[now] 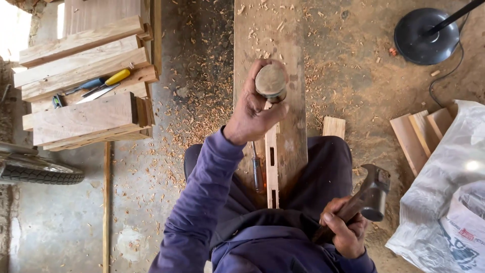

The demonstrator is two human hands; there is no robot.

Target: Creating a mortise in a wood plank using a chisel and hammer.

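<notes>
The person sits astride a long plank (290, 126) that runs away from them across the dusty floor, and both hands are busy. The left hand (251, 114) is closed around a chisel (271, 81), gripping it just under its round wooden butt; the tool stands nearly upright, so the camera looks down its long axis onto the flat end, with the blade pointing down at a narrow wooden strip (272, 167). That strip lies on the plank lengthwise, pointing away from the body, with 2 dark slots cut along it. The right hand (346, 230) is wrapped tight on the wooden handle of a hammer (371, 194), held low beside the right knee, its steel head tilted up and to the right, well apart from the chisel. A second chisel (257, 172) lies just left of the strip. Wood chips (202, 101) litter the floor, stacked boards (81, 116) carrying hand tools sit to the left, and a white plastic bag (444, 192) lies at the right.
</notes>
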